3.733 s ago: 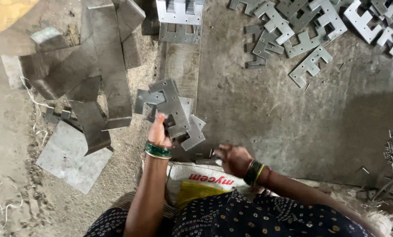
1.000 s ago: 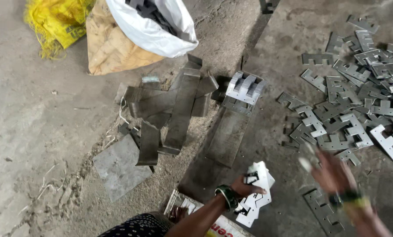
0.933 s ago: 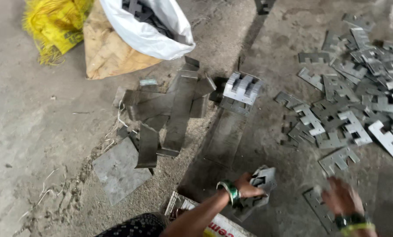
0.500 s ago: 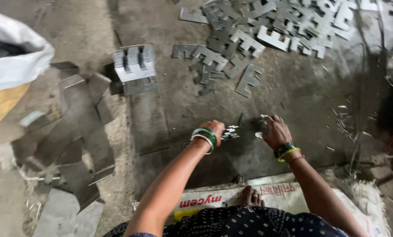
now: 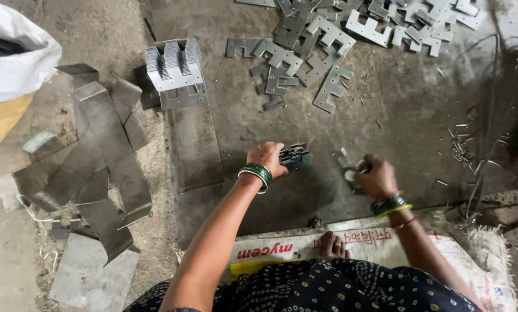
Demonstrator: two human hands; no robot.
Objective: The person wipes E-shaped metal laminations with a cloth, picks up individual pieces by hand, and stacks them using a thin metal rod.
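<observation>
My left hand (image 5: 267, 158), with green bangles at the wrist, grips a small stack of E-shaped metal plates (image 5: 296, 156) held on edge against the concrete floor. A little to the right, my right hand (image 5: 374, 176) is closed around another metal plate (image 5: 349, 169) close to the floor. Beyond both hands lies a loose heap of E-shaped metal plates (image 5: 328, 34). A neat upright stack of plates (image 5: 174, 62) stands at the upper left on a long flat metal strip (image 5: 195, 141).
Bent grey metal sheets (image 5: 91, 156) lie piled at the left. A white sack (image 5: 13, 58) sits at the top left. Small nails or pins (image 5: 464, 141) and dark wires (image 5: 496, 115) lie at the right. I sit on a printed woven sack (image 5: 305, 248).
The view swung from the sacks back over the floor. My left hand carried the plate stack down to the floor in front; my right hand picked up a plate near it.
</observation>
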